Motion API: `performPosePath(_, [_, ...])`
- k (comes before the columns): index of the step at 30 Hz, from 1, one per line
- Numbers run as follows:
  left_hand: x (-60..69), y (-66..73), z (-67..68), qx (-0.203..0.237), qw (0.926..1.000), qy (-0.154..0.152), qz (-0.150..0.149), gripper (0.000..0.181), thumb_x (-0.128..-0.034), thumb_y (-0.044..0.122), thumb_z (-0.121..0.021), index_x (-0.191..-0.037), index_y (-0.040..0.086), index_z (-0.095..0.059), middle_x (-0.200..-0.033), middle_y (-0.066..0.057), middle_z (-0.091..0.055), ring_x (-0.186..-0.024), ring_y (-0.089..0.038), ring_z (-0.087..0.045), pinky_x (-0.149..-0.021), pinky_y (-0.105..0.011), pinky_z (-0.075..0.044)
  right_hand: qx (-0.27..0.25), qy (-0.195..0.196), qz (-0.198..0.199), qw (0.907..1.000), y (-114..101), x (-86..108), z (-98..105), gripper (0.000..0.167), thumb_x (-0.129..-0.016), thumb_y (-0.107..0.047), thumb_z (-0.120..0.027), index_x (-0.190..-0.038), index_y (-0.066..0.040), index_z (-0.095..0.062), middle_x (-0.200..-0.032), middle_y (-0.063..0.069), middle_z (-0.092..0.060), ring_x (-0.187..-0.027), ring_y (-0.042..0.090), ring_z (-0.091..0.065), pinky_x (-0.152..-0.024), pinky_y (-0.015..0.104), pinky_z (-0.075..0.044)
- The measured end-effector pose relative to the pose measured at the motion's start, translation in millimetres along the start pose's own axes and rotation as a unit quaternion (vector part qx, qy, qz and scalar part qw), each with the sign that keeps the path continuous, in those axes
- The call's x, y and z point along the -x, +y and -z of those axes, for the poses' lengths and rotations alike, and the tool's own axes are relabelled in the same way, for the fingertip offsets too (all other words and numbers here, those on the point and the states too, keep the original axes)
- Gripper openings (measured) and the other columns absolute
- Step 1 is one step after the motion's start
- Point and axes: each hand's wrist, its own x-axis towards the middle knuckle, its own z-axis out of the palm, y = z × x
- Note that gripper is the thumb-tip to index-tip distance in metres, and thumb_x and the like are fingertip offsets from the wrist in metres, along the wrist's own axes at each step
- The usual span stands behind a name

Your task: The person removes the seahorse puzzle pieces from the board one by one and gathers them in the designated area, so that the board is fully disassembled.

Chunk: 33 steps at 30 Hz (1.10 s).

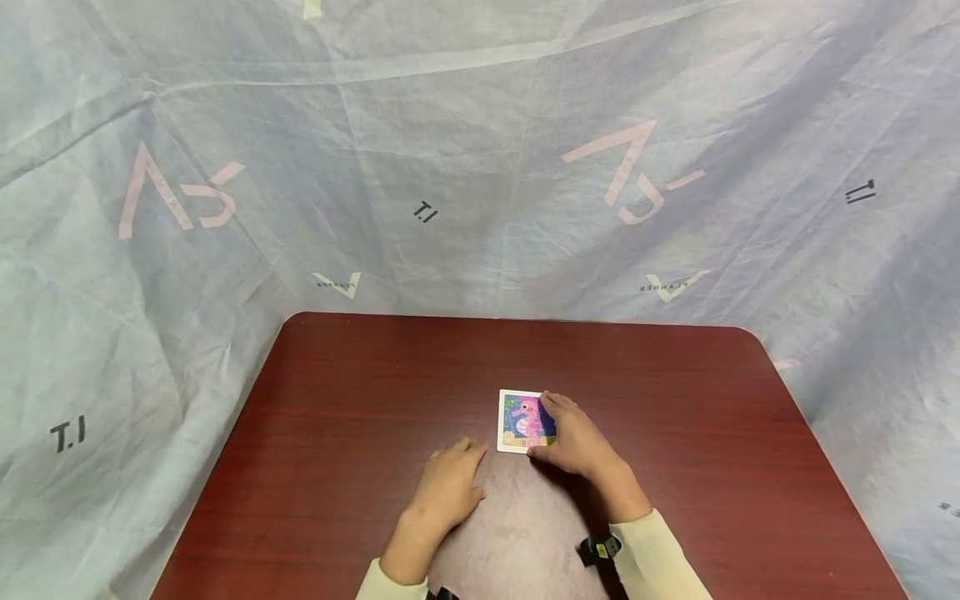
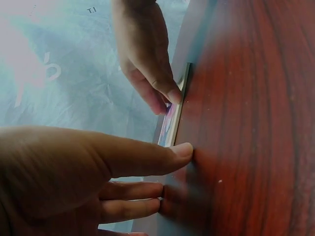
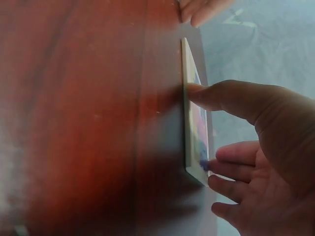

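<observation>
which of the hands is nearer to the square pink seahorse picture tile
Right. The right hand touches the tile, thumb at its near edge and fingers at its far right corner. The left hand is to its left, apart from it.

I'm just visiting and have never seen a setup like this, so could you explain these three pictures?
There is no robot here, just a person's bare left hand and right hand. The wide picture comes from a camera worn on the head, looking forward and down. The other two come from cameras on the left and right wrists, so there the table seems tipped on its side. On its reddish-brown top lies a square picture tile showing a pink creature. The right hand holds it between thumb and fingers; the left hand rests nearby, holding nothing. A pale printed cloth hangs behind.
</observation>
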Motion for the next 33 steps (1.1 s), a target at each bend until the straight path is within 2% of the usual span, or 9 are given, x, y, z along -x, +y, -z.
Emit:
performPosePath(4, [-0.9, -0.8, 0.2, 0.001, 1.0000, 0.002, -0.001, 0.064, -0.0738, 0.020, -0.094, -0.131, 0.004, -0.071, -0.126, -0.015, -0.073, -0.112, -0.034, -0.073, -0.097, -0.051, -0.056, 0.017, 0.001, 0.000, 0.9998, -0.8, -4.0, 2.9, 0.099, -0.074, -0.033, -0.092, -0.150, 0.012, -0.048, -0.157, 0.028, -0.050, -0.148, 0.044, -0.047, -0.122, 0.054, -0.041])
performPosePath(11, [-2.5, -3.4, -1.3, 0.013, 0.9998, 0.016, 0.006, 0.051, -0.0866, 0.029, -0.085, -0.129, 0.003, -0.072, -0.127, -0.015, -0.074, -0.118, -0.032, -0.072, -0.099, -0.052, -0.056, 0.035, -0.001, -0.007, 0.9994, -3.0, -7.4, 3.5, 0.098, -0.074, -0.035, -0.092, -0.148, 0.014, -0.050, -0.155, 0.023, -0.051, -0.145, 0.039, -0.050, -0.121, 0.051, -0.043])
performPosePath(14, [-4.8, -4.2, -1.0, 0.013, 0.9997, 0.023, 0.003, 0.047, -0.0879, 0.029, -0.083, -0.126, 0.004, -0.073, -0.124, -0.014, -0.075, -0.116, -0.032, -0.073, -0.098, -0.051, -0.056, 0.032, 0.000, -0.013, 0.9994, -4.4, -6.2, 2.9, 0.098, -0.073, -0.034, -0.093, -0.148, 0.013, -0.051, -0.154, 0.022, -0.052, -0.144, 0.039, -0.051, -0.120, 0.051, -0.044])
performPosePath(21, [-12.5, -5.7, -1.6, 0.034, 0.9992, 0.019, 0.008, 0.043, -0.0915, 0.029, -0.080, -0.125, 0.004, -0.073, -0.122, -0.014, -0.076, -0.115, -0.033, -0.072, -0.098, -0.052, -0.056, 0.040, -0.004, -0.020, 0.9990, -9.6, -0.6, 1.7, 0.096, -0.072, -0.036, -0.092, -0.146, 0.012, -0.054, -0.151, 0.020, -0.055, -0.138, 0.040, -0.053, -0.116, 0.052, -0.046])
performPosePath(26, [-23.3, -6.4, -2.1, 0.048, 0.9983, 0.027, 0.019, 0.040, -0.0920, 0.028, -0.080, -0.123, 0.003, -0.074, -0.120, -0.013, -0.076, -0.113, -0.033, -0.072, -0.097, -0.051, -0.057, 0.038, -0.007, -0.019, 0.9991, -11.3, 1.0, 1.2, 0.096, -0.072, -0.038, -0.092, -0.146, 0.010, -0.055, -0.151, 0.020, -0.056, -0.140, 0.039, -0.053, -0.116, 0.052, -0.046])
performPosePath(33, [-47.7, 0.5, -7.1, 0.071, 0.9965, 0.029, 0.034, 0.041, -0.0942, 0.032, -0.078, -0.125, 0.006, -0.074, -0.116, -0.010, -0.075, -0.110, -0.030, -0.072, -0.094, -0.049, -0.057, 0.035, -0.004, -0.021, 0.9992, -9.1, 2.6, 2.0, 0.094, -0.072, -0.037, -0.093, -0.145, 0.011, -0.056, -0.151, 0.021, -0.056, -0.140, 0.039, -0.053, -0.116, 0.052, -0.046])
